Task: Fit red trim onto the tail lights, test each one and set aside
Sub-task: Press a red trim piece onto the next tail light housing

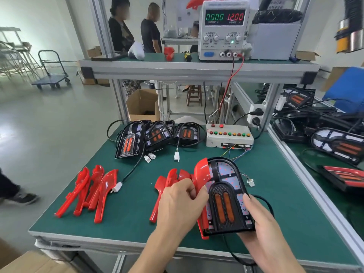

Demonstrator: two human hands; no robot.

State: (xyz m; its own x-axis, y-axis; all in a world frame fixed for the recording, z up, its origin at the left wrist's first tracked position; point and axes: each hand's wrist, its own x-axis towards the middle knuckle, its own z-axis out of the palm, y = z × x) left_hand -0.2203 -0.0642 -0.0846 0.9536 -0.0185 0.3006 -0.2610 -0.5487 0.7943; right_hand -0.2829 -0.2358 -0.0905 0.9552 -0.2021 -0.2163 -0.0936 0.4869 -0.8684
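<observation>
A black tail light [226,196] with two orange lenses is held above the green table [126,209], near its front edge. My right hand [258,219] grips its right edge and underside. A red trim piece [201,176] lies along the light's left edge, and my left hand [179,201] grips it there. The light's black cable hangs off below, and its white connector [251,182] rests on the table. Several more tail lights [157,134] stand at the table's back. Loose red trims lie in one pile at the left [88,190] and another under my left hand [167,180].
A test box [229,135] with coloured buttons sits at the back right, wired to a power supply [224,30] on the shelf reading 12.00 V. More tail lights [338,144] crowd the bench to the right. Two people stand behind the bench.
</observation>
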